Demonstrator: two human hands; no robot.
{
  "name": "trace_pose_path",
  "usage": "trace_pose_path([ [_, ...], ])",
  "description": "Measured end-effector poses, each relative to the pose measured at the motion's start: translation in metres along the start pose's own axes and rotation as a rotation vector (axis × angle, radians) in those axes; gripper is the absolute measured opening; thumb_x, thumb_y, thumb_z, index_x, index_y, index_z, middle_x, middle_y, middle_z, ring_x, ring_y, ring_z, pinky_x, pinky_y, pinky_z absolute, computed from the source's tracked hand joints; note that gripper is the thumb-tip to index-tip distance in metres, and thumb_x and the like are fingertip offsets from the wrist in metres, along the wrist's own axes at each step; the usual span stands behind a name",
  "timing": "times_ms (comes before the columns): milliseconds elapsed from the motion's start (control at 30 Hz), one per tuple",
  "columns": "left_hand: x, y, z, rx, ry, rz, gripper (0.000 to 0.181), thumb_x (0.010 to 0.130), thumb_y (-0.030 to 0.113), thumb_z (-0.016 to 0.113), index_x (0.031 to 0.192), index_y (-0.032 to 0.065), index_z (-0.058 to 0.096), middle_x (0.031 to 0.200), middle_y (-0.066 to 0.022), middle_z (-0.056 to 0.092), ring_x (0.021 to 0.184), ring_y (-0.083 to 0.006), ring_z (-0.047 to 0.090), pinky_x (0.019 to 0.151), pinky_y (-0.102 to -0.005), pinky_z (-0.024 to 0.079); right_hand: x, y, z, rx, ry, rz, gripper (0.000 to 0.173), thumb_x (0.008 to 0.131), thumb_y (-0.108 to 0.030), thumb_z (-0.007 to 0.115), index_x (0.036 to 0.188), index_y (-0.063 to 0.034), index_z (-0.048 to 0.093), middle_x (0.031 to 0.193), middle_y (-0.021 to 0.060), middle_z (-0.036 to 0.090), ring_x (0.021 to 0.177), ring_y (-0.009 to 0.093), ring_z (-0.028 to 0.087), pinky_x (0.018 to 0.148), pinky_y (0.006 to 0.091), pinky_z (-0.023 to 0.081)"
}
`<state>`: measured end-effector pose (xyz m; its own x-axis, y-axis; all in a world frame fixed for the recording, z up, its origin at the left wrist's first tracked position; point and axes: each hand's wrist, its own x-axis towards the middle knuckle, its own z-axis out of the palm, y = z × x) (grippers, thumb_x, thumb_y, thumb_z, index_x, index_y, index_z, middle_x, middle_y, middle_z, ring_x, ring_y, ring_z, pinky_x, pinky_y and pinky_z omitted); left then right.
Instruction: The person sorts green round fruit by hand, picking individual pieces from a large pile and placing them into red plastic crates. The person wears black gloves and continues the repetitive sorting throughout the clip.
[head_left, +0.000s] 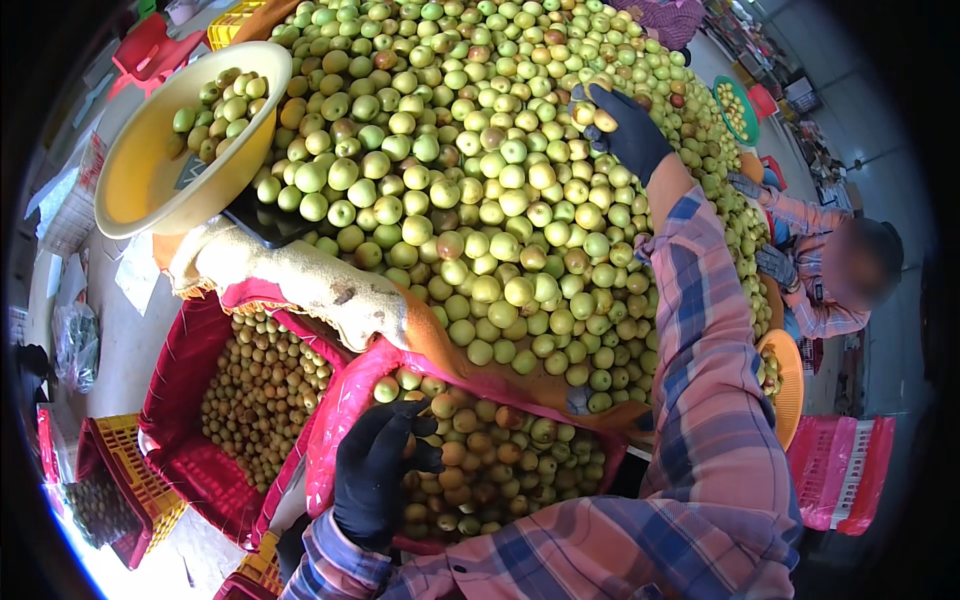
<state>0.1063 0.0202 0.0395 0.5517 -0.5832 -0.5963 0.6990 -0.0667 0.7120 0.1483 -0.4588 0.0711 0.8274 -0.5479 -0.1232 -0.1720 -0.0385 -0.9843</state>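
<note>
A big heap of green jujube fruits (480, 195) fills the middle of the view. Over its upper right part reaches my right hand (626, 127), in a dark glove, its fingers closed around a few yellow-green fruits (594, 116). In a dark glove too, my left hand (382, 469) is over the left side of a pink-lined crate (615, 450) of browner fruits. Its fingers are curled, with a brownish fruit partly visible between them; whether it grips that fruit is unclear.
A yellow basin (169, 202) with some fruits stands at the upper left, beside a cream towel (285, 274) on the heap's edge. Below it is a red-lined crate (184, 420) of small fruits. At right are a co-worker with gloved hands and an orange basket (787, 390).
</note>
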Motion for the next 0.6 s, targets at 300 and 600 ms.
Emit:
trace_pose_path([
  [300, -0.001, -0.001, 0.001, 0.038, -0.008, 0.028, 0.039, 0.098, 0.029, 0.046, 0.117, -0.0018, 0.059, 0.092, -0.0070, 0.060, 0.069, -0.0160, 0.060, 0.063, -0.0294, 0.053, -0.064, 0.005, 0.039, 0.406, -0.283, 0.159, 0.053, 0.097, -0.045, 0.043, 0.129, -0.0026, 0.051, 0.109, 0.0136, 0.066, 0.065, 0.012, 0.058, 0.048, 0.0214, 0.043],
  [600, -0.001, -0.002, 0.000, 0.017, -0.007, 0.021, 0.040, 0.097, 0.030, 0.047, 0.119, -0.0016, 0.058, 0.093, -0.0065, 0.061, 0.069, -0.0156, 0.059, 0.064, -0.0288, 0.052, -0.116, 0.025, 0.075, 0.270, -0.905, 0.201, 0.060, 0.087, -0.033, 0.059, 0.134, 0.0017, 0.046, 0.123, 0.0191, 0.059, 0.092, 0.024, 0.067, 0.053, 0.0257, 0.055],
])
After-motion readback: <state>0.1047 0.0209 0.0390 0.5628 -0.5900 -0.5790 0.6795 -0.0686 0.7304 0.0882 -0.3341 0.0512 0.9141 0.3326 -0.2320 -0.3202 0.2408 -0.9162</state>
